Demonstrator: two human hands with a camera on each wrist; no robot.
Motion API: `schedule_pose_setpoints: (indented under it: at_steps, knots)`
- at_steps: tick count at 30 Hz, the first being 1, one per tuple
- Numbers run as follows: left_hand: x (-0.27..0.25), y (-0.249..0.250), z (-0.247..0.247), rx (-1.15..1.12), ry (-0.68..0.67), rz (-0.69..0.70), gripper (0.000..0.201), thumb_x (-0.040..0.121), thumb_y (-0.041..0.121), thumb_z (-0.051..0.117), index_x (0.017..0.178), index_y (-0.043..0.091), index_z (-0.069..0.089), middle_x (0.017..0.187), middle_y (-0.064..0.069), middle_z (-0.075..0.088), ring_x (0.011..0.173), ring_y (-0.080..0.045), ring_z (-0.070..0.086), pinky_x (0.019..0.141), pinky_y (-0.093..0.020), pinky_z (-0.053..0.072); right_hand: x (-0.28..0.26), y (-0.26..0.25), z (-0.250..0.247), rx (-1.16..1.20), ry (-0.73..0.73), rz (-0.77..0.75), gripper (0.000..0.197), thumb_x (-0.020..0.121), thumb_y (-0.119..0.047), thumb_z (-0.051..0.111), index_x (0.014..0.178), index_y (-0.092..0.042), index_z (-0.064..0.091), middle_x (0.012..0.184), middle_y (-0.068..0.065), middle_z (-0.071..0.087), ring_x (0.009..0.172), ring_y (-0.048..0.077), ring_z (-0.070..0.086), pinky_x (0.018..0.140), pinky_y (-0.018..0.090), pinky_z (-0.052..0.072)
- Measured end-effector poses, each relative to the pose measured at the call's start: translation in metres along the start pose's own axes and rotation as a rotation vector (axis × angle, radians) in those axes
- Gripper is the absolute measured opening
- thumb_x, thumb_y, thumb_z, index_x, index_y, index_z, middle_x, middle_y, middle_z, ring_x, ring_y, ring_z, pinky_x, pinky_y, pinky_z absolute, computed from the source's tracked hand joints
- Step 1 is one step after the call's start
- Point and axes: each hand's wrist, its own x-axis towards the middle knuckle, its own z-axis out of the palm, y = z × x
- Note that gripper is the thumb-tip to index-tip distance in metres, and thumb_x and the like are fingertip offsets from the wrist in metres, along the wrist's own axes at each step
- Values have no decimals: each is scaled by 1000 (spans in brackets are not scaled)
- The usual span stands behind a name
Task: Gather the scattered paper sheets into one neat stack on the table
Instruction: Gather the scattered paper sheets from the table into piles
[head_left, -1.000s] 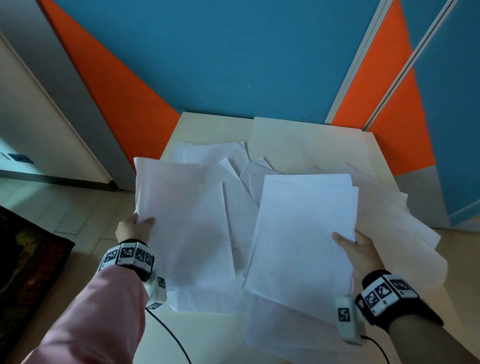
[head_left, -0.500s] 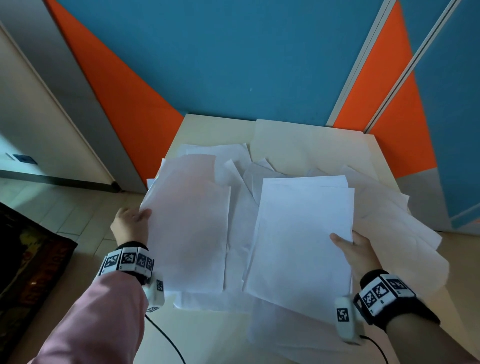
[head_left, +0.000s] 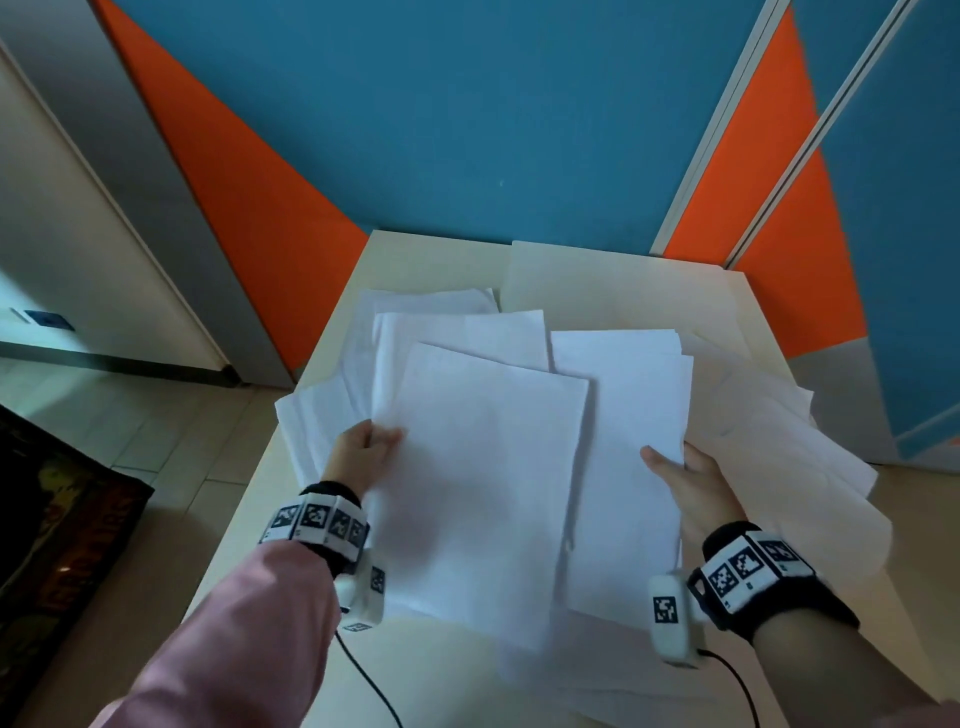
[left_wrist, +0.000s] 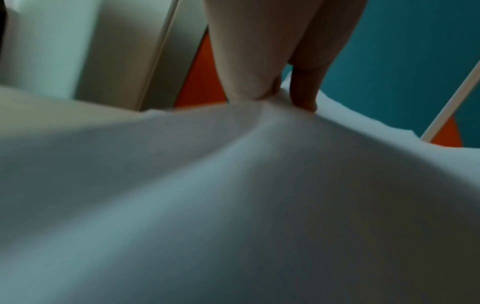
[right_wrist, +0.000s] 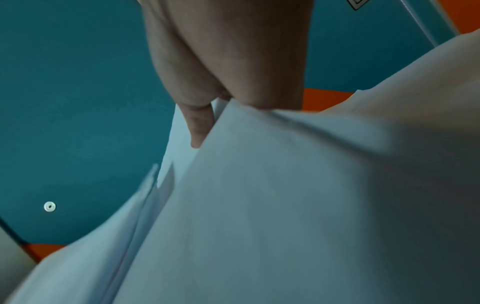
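Observation:
White paper sheets cover most of the pale table (head_left: 415, 260). My left hand (head_left: 366, 447) pinches the left edge of a sheet (head_left: 483, 483) lifted above the pile; in the left wrist view thumb and fingers (left_wrist: 303, 96) clamp the paper (left_wrist: 233, 185). My right hand (head_left: 680, 467) grips the right edge of a small stack (head_left: 628, 441) held beside that sheet, the thumb (right_wrist: 197, 127) lying on top of the stack (right_wrist: 285, 205). The left sheet overlaps the stack's left edge. Loose sheets (head_left: 789, 457) spread out to the right and others (head_left: 322, 426) lie under the left hand.
A blue and orange wall (head_left: 467, 130) stands directly behind the table. A pale board or large sheet (head_left: 623, 291) lies at the table's far end. Tiled floor (head_left: 156, 431) and a dark rug (head_left: 57, 525) are to the left. Cables hang from both wrist cameras.
My left hand has carried its sheet rightward, from the table's left side to beside and partly over the stack in my right hand. The right hand has hardly moved.

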Motion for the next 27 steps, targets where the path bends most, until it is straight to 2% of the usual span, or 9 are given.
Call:
schedule_pose_setpoints:
  at_steps: [2, 5, 10, 13, 15, 18, 21, 24, 27]
  knots:
    - [-5, 2, 23, -9, -76, -26, 22, 92, 18, 54, 73, 11, 47, 70, -4, 52, 64, -22, 52, 53, -23, 42, 0, -3, 6, 18, -12, 39, 29, 87, -27, 65, 114, -15, 63, 118, 4, 67, 115, 25, 60, 106, 46, 40]
    - [-8, 3, 59, 6, -130, -28, 17, 94, 14, 50, 79, 13, 41, 70, -2, 47, 58, -15, 47, 48, -21, 41, 0, 2, 7, 44, -6, 105, 92, 54, -76, 69, 126, -21, 57, 128, 0, 62, 122, 23, 55, 110, 46, 36]
    - [-19, 7, 97, 15, -179, -25, 6, 92, 14, 48, 92, 9, 44, 77, -9, 51, 69, -21, 50, 56, -24, 42, -3, 11, 4, -46, -79, 133, 119, 36, -79, 74, 137, -22, 47, 140, -2, 52, 130, 21, 47, 113, 48, 30]
    - [-15, 7, 98, 48, -245, -22, 21, 97, 25, 42, 94, 10, 56, 79, -8, 56, 72, -22, 54, 67, -24, 45, -4, 14, -4, -149, -61, 108, 64, 68, -32, 82, 122, -10, 56, 125, 9, 62, 114, 27, 58, 107, 48, 39]
    - [1, 3, 85, 199, -56, -43, 30, 93, 34, 50, 102, 9, 65, 100, -14, 62, 92, -30, 59, 83, -29, 48, 1, 18, -15, -160, 36, 127, 38, 83, -9, 68, 120, -9, 59, 122, 11, 65, 111, 31, 60, 104, 53, 41]
    - [20, -3, 58, 437, 269, -237, 62, 78, 45, 66, 126, 8, 50, 131, -18, 43, 121, -34, 44, 99, -41, 38, 9, 15, -35, -184, 147, 121, 36, 85, -5, 64, 120, -3, 59, 118, 14, 65, 108, 34, 61, 101, 55, 43]
    - [27, -1, 46, 620, 303, -381, 94, 64, 50, 77, 130, -1, 33, 133, -21, 39, 125, -34, 38, 98, -41, 36, 10, 9, -50, -182, 237, 131, 44, 84, -8, 66, 125, -3, 54, 121, 14, 63, 111, 35, 60, 100, 56, 43]
    - [42, -3, 48, 564, 293, -454, 90, 60, 40, 83, 123, -3, 35, 127, -20, 45, 120, -33, 46, 98, -39, 39, 7, 8, -59, -188, 279, 141, 40, 85, -7, 65, 123, 0, 54, 121, 19, 62, 108, 36, 61, 99, 55, 44]
    - [53, -7, 46, 479, 156, -419, 43, 75, 19, 74, 104, 4, 48, 88, -8, 58, 87, -24, 59, 75, -25, 50, -3, 2, -62, -196, 256, 150, 26, 88, -4, 61, 112, 3, 56, 113, 18, 62, 101, 34, 61, 95, 47, 46]
